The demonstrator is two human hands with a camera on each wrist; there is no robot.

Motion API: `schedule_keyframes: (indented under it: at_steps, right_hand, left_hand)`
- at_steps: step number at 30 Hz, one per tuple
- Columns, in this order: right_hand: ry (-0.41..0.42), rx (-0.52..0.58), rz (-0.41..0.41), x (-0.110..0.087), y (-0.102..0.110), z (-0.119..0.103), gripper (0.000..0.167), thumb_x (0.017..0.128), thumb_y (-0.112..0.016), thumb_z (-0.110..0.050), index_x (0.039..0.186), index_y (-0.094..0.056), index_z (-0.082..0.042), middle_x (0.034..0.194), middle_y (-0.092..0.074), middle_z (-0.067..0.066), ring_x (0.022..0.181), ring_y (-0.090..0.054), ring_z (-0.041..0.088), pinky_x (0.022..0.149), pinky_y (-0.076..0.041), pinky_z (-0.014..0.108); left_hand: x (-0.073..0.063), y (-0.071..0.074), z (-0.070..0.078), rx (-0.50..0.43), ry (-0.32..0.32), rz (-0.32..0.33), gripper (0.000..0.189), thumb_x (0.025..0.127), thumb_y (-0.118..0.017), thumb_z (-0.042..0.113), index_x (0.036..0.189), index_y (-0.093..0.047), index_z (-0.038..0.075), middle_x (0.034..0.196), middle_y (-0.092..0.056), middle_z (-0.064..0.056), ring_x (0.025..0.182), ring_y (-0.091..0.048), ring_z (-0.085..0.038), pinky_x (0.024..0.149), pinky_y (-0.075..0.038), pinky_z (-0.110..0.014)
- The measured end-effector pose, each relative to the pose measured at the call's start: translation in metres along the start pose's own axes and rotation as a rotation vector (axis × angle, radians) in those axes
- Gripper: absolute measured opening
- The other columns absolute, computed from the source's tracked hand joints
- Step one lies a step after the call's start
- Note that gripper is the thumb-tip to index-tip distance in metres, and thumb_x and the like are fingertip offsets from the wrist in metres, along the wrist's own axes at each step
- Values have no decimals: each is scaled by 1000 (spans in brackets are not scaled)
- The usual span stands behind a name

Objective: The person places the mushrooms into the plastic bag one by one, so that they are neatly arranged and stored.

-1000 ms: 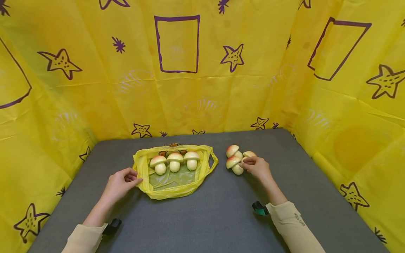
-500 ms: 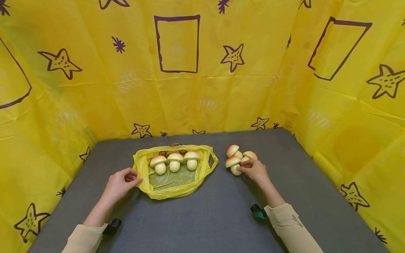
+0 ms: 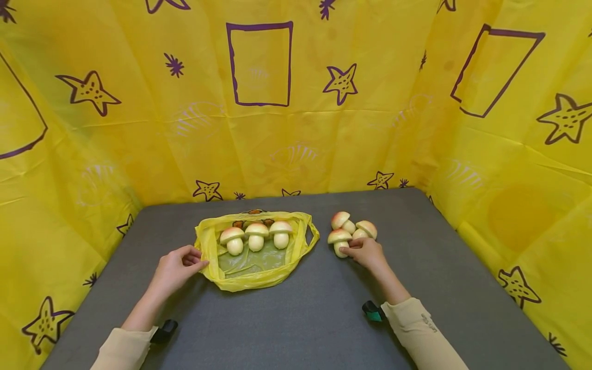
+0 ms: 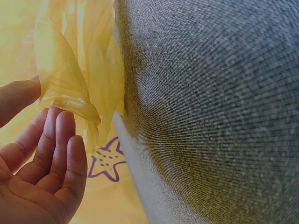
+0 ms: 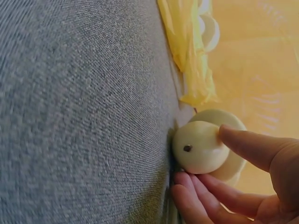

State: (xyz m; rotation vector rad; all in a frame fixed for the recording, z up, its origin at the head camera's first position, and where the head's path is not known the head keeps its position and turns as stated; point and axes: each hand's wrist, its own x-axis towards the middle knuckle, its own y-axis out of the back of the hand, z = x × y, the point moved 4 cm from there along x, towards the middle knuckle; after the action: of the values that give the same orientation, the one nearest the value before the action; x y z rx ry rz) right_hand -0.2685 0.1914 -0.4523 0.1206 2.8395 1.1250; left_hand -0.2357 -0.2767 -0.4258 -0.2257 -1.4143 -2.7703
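Observation:
My left hand pinches the left rim of a yellow plastic bag; in the left wrist view the thin film passes between thumb and fingers. Three toy mushrooms with pale stems and reddish caps lie in a row inside the bag's spread mouth. To the right, my right hand holds a similar mushroom by its stem. The right wrist view has thumb and fingers on either side of that round stem end. Two other mushrooms, one behind and one at right, lie close against it.
Everything lies on a dark grey table. Yellow fabric with purple drawings encloses its back and sides. At the bag's right end is a loop handle. Brown-orange printed marks show along the bag's back edge.
My right hand has moved left and slightly nearer, shifting the front mushroom left and turning its stem more toward me. The right-hand mushroom is more exposed. My left hand and the bag stay put.

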Motion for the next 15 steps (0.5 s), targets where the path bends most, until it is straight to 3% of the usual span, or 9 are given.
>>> schedule_keyframes:
  at_steps: [15]
  right_hand:
    - [0, 28, -27, 6, -12, -4, 33, 77, -77, -33, 88, -73, -3, 77, -70, 5, 58, -62, 9, 56, -49, 23]
  left_hand:
    - [-1, 1, 1, -14, 1, 3, 29, 81, -75, 31, 92, -64, 7, 80, -65, -1, 71, -57, -12, 60, -45, -23]
